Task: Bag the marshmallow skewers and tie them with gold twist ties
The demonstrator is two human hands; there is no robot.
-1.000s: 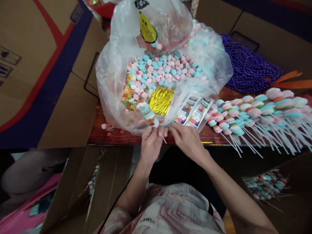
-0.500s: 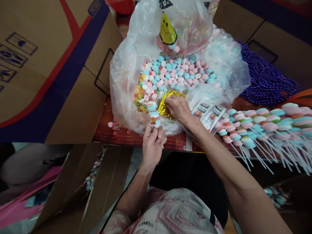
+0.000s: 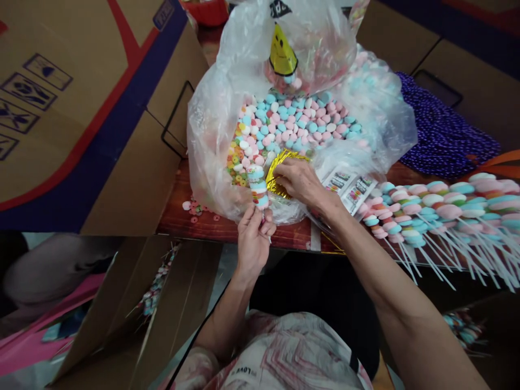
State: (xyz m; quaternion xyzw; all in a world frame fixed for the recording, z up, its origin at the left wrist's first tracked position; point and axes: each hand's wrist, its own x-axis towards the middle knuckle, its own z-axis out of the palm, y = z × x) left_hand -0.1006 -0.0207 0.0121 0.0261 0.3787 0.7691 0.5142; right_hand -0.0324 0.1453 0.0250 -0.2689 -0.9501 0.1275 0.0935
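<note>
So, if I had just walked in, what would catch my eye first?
Probably the pink, blue and white candies, just above the picture's middle. Below them, the left hand holds a candy skewer, and the right hand touches gold strips. More skewers lie heaped at the right.

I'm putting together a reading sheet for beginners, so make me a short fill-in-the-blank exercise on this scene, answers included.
1. The number of candy sticks held up in the left hand is ____.
2. The right hand is at the thin ties, whose metallic colour is ____.
3. As the person sees it, the pile of finished-looking candy sticks lies to the ____ of the plastic bag.
4. The word printed on the shirt is ____.

Missing words: one; gold; right; LOVE.
</note>
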